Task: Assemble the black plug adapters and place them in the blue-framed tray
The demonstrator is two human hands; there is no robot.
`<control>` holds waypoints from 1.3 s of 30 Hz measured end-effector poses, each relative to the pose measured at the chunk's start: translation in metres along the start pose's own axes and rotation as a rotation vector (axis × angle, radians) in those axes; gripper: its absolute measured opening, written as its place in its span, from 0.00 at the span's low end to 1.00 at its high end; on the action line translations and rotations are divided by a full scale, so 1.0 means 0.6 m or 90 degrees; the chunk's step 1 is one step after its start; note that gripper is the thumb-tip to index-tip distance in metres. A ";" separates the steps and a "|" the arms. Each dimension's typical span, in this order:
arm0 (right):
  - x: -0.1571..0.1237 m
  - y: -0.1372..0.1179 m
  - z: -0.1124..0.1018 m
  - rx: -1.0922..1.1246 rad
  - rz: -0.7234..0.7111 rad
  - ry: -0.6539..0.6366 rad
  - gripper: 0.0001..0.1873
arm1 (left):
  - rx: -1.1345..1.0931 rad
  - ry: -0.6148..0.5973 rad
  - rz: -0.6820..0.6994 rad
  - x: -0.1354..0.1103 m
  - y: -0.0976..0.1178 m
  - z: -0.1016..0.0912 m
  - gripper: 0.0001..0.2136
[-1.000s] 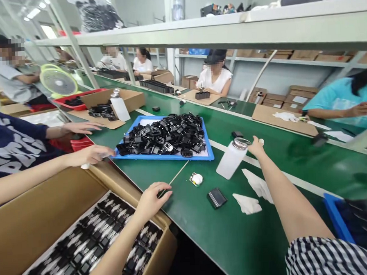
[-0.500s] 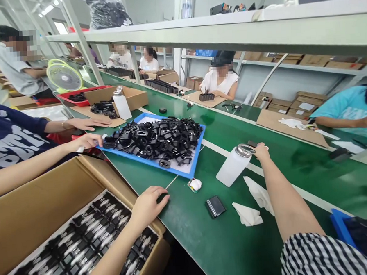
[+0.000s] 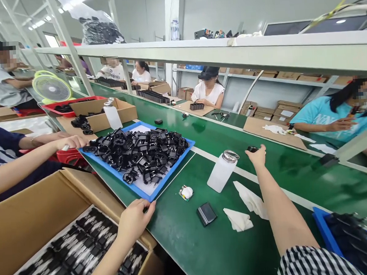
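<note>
My left hand [image 3: 134, 220] rests at the table edge, thumb stretched out and fingers apart, beside the near corner of a blue tray [image 3: 168, 171]. Black plug adapters [image 3: 138, 150] are heaped in that tray. Stretched out over the green table, my right hand [image 3: 258, 156] holds a small black part [image 3: 252, 149], mostly hidden by the fingers. Left of it leans a white bottle with a metal top [image 3: 222, 172]. Nearer me lie a black casing [image 3: 207, 214], a small circuit board [image 3: 185, 192] and white cloths [image 3: 238, 219].
A co-worker's hand [image 3: 74, 141] touches the tray's left corner. An open carton [image 3: 90, 183] of packed black parts stands at lower left. Another blue tray [image 3: 322, 228] sits at right. Above the table runs a shelf [image 3: 197, 50]; people work on the far side.
The blue tray has slid left and nearer, its corner now by my left hand. My right hand, with the black part, is farther from the bottle. The view has shifted slightly.
</note>
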State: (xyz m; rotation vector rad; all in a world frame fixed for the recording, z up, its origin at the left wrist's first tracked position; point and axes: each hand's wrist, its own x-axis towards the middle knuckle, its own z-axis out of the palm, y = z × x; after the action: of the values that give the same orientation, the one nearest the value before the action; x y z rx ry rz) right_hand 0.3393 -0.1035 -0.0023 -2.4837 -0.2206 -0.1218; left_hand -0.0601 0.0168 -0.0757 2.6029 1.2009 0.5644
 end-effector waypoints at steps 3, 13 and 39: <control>-0.048 -0.004 -0.047 0.154 -0.125 0.097 0.44 | 0.003 0.020 -0.025 -0.002 -0.001 0.000 0.18; -0.284 -0.061 -0.131 0.423 -0.611 0.267 0.47 | 0.005 0.039 0.070 -0.009 0.011 -0.010 0.20; -0.437 -0.058 0.029 -0.192 -0.669 -0.368 0.41 | -0.332 -0.348 0.047 0.012 0.034 -0.034 0.28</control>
State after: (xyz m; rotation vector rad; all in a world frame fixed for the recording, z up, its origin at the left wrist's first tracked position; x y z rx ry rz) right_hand 0.0759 -0.0996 -0.0325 -2.3488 -1.8333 0.1499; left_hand -0.0506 0.0099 -0.0482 2.1472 0.6723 0.1250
